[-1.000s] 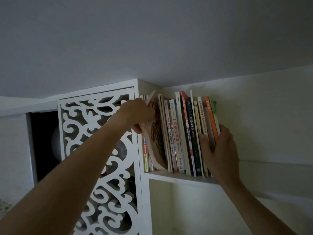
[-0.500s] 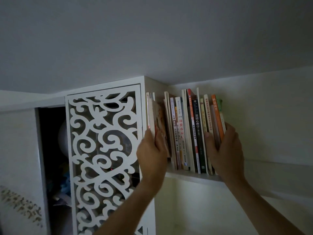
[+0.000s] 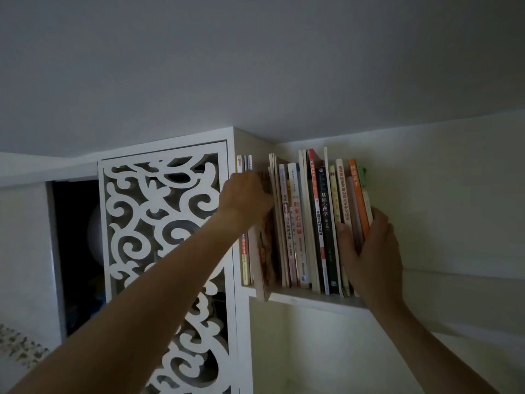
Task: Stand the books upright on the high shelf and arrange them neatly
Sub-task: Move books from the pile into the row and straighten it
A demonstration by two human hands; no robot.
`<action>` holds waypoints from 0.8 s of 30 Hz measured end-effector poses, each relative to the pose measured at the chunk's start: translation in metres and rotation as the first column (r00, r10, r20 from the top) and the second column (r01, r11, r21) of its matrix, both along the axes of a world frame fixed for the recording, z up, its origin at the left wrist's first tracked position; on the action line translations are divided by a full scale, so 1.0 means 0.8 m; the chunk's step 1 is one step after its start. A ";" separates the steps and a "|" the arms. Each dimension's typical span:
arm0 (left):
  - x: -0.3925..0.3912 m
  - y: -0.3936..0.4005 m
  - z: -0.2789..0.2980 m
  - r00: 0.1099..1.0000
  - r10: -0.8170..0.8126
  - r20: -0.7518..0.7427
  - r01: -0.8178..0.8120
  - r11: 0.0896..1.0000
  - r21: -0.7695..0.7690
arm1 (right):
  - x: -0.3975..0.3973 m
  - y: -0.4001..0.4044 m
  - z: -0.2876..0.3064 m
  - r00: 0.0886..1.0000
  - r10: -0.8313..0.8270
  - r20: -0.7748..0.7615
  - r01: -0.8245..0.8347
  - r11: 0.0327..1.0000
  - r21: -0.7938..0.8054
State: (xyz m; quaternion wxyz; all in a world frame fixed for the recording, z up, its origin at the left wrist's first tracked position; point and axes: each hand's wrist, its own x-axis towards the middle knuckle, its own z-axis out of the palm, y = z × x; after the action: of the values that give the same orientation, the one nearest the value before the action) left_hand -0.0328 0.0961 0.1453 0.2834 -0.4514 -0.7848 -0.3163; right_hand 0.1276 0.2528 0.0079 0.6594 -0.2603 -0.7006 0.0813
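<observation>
Black spine (image 3: 324, 223), mid-row on the shelf (image 3: 312, 299): white characters read 基础心理学, with a smaller bracketed edition line below, possibly 第2版. Cream spine (image 3: 343, 191), toward the shelf's right end: red characters, partly legible, ending 安全读本. Orange spine (image 3: 358, 194), white spine (image 3: 285, 211) and remaining spines carry print too dim or small to read.

Left hand's fingertips (image 3: 262, 191) lost among the books (image 3: 309, 223) (small spine lettering unreadable too)
</observation>
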 end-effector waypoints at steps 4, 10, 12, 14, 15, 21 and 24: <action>0.009 0.001 -0.015 0.989 0.108 -0.104 -0.126 0.976 -0.180 | 0.002 -0.005 0.002 1.000 0.000 0.008 0.000 1.000 0.000; 0.034 -0.061 -0.016 0.999 0.021 -0.030 -0.024 0.994 -0.104 | 0.004 -0.015 0.006 0.999 -0.021 0.027 0.021 1.000 0.003; 0.042 -0.093 -0.010 0.999 0.046 -0.024 -0.048 0.996 -0.075 | 0.003 -0.015 0.006 0.999 -0.034 0.040 0.033 0.999 0.011; 0.057 -0.127 -0.004 0.997 0.072 -0.006 -0.073 0.993 -0.088 | 0.001 -0.015 0.006 0.998 -0.043 0.054 0.042 0.999 0.009; 0.066 -0.144 -0.001 0.996 0.085 -0.005 -0.086 0.993 -0.083 | 0.001 -0.015 0.006 0.997 -0.049 0.060 0.049 0.999 0.003; 0.126 -0.216 -0.017 0.992 0.124 -0.007 -0.123 0.987 0.102 | 0.001 -0.016 0.007 0.999 -0.007 0.050 0.007 1.000 -0.010; 0.151 -0.224 -0.038 0.997 0.078 0.003 -0.076 0.959 0.272 | 0.004 -0.003 0.005 0.994 0.100 0.038 -0.098 0.994 -0.052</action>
State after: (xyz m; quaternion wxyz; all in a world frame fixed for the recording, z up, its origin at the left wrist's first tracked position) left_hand 0.0878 -0.0828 0.1153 0.3580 -0.3787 -0.7496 -0.4080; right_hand 0.1304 0.2506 0.0120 0.6333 -0.2433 -0.7237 0.1261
